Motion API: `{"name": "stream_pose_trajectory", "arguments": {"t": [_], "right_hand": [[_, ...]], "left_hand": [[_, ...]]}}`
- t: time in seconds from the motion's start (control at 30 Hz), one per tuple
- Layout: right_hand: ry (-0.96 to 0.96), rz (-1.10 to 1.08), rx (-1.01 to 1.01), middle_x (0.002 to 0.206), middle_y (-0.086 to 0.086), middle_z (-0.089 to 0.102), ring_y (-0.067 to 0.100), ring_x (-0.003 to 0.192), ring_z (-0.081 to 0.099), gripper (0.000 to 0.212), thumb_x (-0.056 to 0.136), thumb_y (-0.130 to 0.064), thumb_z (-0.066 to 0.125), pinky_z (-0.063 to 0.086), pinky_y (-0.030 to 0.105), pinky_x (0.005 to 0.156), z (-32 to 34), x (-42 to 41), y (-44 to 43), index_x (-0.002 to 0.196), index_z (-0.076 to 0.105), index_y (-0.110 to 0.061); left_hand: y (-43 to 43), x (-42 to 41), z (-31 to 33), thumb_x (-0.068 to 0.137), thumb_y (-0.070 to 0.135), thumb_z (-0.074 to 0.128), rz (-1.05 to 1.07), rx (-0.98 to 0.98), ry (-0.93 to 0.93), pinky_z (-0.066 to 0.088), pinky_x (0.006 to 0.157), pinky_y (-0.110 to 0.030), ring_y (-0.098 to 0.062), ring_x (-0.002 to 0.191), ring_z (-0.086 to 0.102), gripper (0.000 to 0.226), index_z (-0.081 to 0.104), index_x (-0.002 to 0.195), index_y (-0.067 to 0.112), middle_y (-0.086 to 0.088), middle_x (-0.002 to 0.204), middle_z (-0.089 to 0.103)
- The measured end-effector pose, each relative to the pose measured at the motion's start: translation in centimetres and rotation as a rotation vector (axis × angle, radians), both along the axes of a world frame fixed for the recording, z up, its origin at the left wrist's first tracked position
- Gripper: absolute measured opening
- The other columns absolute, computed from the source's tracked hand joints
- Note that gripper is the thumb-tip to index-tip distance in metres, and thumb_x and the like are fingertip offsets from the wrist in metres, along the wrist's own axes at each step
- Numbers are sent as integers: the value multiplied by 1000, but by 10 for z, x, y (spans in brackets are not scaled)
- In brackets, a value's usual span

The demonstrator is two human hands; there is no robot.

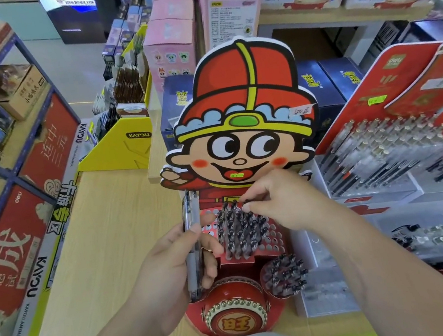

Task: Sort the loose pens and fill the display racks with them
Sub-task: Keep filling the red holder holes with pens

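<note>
While the right hand pinches a black-capped pen at the top of the red perforated rack, mid-frame, the left hand grips a bundle of loose pens beside it. Middle holes are filled and the edge holes are empty, so it looks roughly half done. A cartoon cutout looms behind, and clear pen trays crowd the right.

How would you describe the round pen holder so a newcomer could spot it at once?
Find the cardboard cartoon boy in a red hat on the wooden table. At his foot, right of the red drum, sits the round pen holder. Unlike the sloping rack above it, with rows of holes, it is a small circle crammed with dark pen ends.
</note>
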State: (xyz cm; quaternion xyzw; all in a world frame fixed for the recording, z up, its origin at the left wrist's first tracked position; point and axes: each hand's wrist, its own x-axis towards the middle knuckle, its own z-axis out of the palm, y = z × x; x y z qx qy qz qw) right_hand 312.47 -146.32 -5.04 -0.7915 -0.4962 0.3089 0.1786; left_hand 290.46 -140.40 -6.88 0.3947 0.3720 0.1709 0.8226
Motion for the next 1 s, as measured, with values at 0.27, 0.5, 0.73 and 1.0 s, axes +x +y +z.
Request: {"name": "stream_pose_trajectory", "arguments": {"t": [0.27,0.5,0.73,1.0], "right_hand": [[91,-36,30,94,-16,74,4,89,66,13,88,-35,75,56,36,88,-3,3,-1,100,79,-32],[78,10,-24,116,-13,71,6,107,63,25,99,-28,59,49,29,97,-1,3,-9,121,72,-27],[-12,-208,374,89,-21,70,-8,85,61,17,97,-28,62,44,6,72,15,-16,-30,108,75,-28],[516,-243,399,70,-9,68,5,66,58,12,89,-30,75,47,25,65,24,-50,-48,77,75,-31]], "left_hand": [[-3,-1,5,92,38,55,-45,18,-16,32,44,-27,-21,46,44,40,68,123,17,-17,78,60],[-6,-5,5,93,34,55,-35,26,-26,31,45,-28,-21,47,41,38,66,124,15,-18,79,60],[-14,-6,10,101,28,50,-116,74,-54,28,47,-29,-22,46,39,15,63,107,22,-23,84,62],[-28,8,16,100,36,59,-262,149,-86,34,43,-26,-21,45,46,29,60,124,19,-19,83,66]]}}
